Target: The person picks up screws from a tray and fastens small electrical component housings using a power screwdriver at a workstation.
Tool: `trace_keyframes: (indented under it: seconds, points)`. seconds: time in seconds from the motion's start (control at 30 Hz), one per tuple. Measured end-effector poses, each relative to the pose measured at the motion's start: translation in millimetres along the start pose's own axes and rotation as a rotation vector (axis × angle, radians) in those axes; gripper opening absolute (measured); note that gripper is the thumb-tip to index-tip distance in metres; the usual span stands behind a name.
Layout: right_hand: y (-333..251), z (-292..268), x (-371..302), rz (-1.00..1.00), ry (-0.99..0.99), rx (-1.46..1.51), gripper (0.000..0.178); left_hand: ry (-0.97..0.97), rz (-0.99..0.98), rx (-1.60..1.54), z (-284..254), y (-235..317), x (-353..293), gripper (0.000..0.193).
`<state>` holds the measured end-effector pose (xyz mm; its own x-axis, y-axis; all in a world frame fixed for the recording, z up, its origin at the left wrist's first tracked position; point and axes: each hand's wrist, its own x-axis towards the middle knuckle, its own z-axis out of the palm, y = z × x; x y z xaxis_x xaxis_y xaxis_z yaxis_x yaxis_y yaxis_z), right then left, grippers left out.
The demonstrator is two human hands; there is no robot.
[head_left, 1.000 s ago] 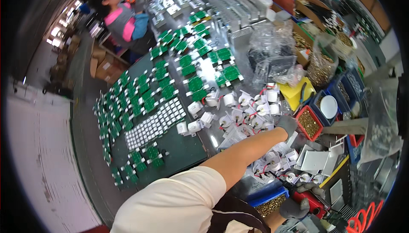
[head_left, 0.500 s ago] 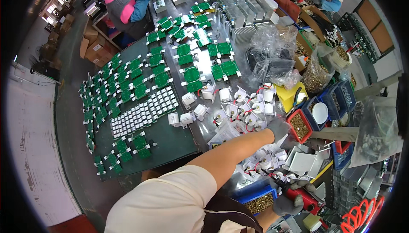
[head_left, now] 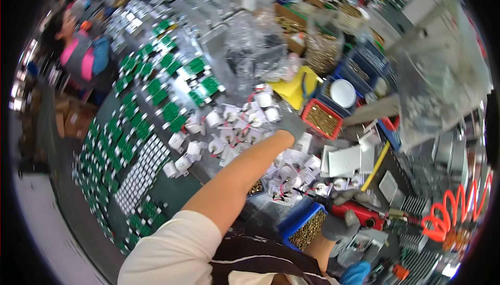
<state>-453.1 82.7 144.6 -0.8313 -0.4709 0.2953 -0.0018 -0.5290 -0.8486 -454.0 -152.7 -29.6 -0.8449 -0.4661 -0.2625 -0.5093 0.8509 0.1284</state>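
My left hand [head_left: 292, 124], in a grey glove, reaches out beside a red bin [head_left: 322, 119] of small brass-coloured fasteners. Its fingers are smeared and partly hidden, so what they do is unclear. White cylindrical parts with red wires [head_left: 245, 123] lie in a heap to its left, and more of these white parts [head_left: 291, 173] lie just nearer to me. At the lower right my gloved right hand [head_left: 341, 226] is closed around a red power screwdriver [head_left: 359, 214], its dark bit pointing left over the near heap. A blue bin [head_left: 307, 227] of brass fasteners sits beside that wrist.
Green circuit boards [head_left: 169, 113] in rows and a block of small white pieces [head_left: 143, 173] cover the left side. A yellow sheet [head_left: 294, 89], blue bins [head_left: 359, 71] and clear plastic bags [head_left: 255, 45] stand beyond. A coiled orange hose [head_left: 453, 212] hangs right. Another person [head_left: 83, 56] stands far left.
The whole view has swung, shifting the table and bins leftward in the picture. My left hand stays beside the red bin; my right hand still grips the screwdriver, now lying more level.
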Motion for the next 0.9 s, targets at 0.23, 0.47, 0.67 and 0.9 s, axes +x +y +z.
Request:
trace_keyframes:
  seconds: [0.23,0.47,0.67,0.9]
  points:
    - [-1.7,-12.7,3.7,-0.013,0.123,0.073,0.045,0.209,-0.143,-0.699,-28.8,-1.3,-33.6,0.028]
    - [-4.8,2.4,7.6,-0.022,0.099,0.129,0.043,0.062,-0.399,-1.741,-16.3,-22.9,-65.4,0.024]
    - [-13.4,15.4,5.7,-0.121,-0.047,0.199,0.043,-0.220,-0.121,-2.827,-7.2,-13.8,-144.0,0.020]
    - [-10.0,55.0,-22.4,-0.075,-0.115,0.215,0.043,-0.198,-0.147,-3.004,5.2,-11.8,-224.7,0.014]
